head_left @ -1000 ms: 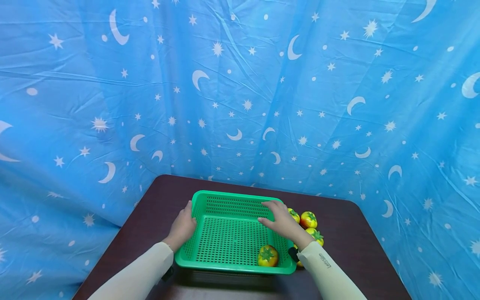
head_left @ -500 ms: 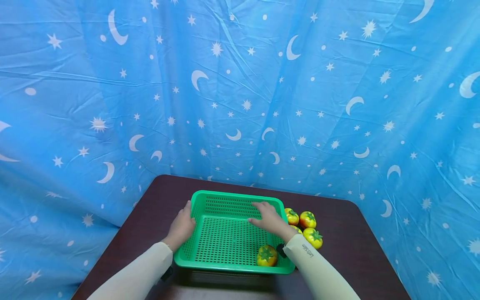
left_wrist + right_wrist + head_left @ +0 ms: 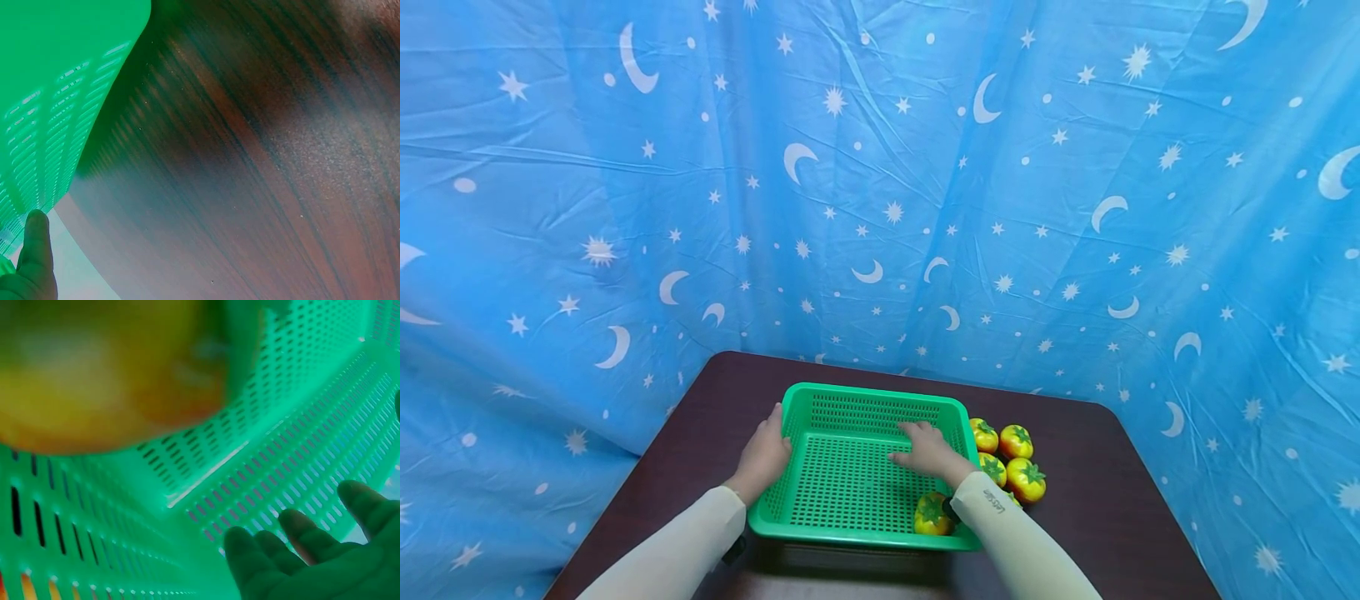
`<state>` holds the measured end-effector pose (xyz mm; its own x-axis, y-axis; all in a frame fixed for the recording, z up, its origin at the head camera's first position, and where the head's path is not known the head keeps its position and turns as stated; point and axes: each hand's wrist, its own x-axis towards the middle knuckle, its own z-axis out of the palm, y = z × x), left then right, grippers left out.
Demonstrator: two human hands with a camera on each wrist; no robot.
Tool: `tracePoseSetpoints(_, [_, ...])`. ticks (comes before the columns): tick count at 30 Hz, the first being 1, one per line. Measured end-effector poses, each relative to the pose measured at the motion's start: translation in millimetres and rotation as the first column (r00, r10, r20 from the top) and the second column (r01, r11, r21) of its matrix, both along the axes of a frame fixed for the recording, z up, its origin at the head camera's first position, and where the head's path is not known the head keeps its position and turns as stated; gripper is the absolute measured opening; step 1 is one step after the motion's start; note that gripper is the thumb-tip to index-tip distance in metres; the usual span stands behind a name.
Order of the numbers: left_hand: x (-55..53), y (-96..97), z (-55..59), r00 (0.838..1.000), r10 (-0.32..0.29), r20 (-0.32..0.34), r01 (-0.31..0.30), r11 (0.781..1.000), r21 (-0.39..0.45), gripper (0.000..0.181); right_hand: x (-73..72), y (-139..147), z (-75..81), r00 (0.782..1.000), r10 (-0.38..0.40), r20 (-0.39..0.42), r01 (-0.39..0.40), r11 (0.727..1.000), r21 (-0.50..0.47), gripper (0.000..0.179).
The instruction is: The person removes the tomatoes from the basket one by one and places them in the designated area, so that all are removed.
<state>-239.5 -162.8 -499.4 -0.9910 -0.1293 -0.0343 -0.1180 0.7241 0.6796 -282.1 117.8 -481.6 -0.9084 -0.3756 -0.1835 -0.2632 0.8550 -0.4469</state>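
A green plastic basket (image 3: 850,537) with slotted walls stands on the table. My left hand (image 3: 763,457) grips its left rim, thumb on the inner side; in the left wrist view one finger (image 3: 37,240) lies along the outside of the wall. My right hand (image 3: 928,452) reaches over the right rim into the basket, fingers spread and holding nothing. A yellow-red tomato (image 3: 931,514) with a green leafy top lies in the near right corner, below my right wrist. Up close, that tomato (image 3: 112,381) fills the upper left of the right wrist view.
Outside the basket's right wall, several more tomatoes (image 3: 1026,480) sit grouped on the dark brown table (image 3: 1097,500). A blue curtain (image 3: 880,208) with moons and stars hangs behind and at both sides of the table.
My right hand has moved left and lower, further into the basket, uncovering more of the tomatoes at the right. My left hand, the basket and the tomato inside stay in place.
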Motion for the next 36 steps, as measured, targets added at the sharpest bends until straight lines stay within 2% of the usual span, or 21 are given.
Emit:
tracePoseSetpoints(8, [0.2, 0.7, 0.7, 1.000, -0.003, -0.009, 0.003, 1.000, 0.001, 0.067, 4.6, 1, -11.2, 0.994, -0.008, 0.108, -0.002, 0.996, 0.093, 0.069])
tracePoseSetpoints(16, [-0.5, 0.0, -0.9, 1.000, 0.001, -0.007, -0.001, 1.000, -0.002, 0.066, 7.1, 5, -19.1, 0.988, -0.016, 0.152, -0.003, 0.992, 0.129, 0.067])
tracePoseSetpoints(36, [-2.9, 0.2, -3.9, 1.000, 0.011, -0.009, -0.011, 1.000, -0.004, 0.066, 12.7, 5, -26.5, 0.989, -0.026, 0.147, -0.008, 0.973, 0.230, 0.062])
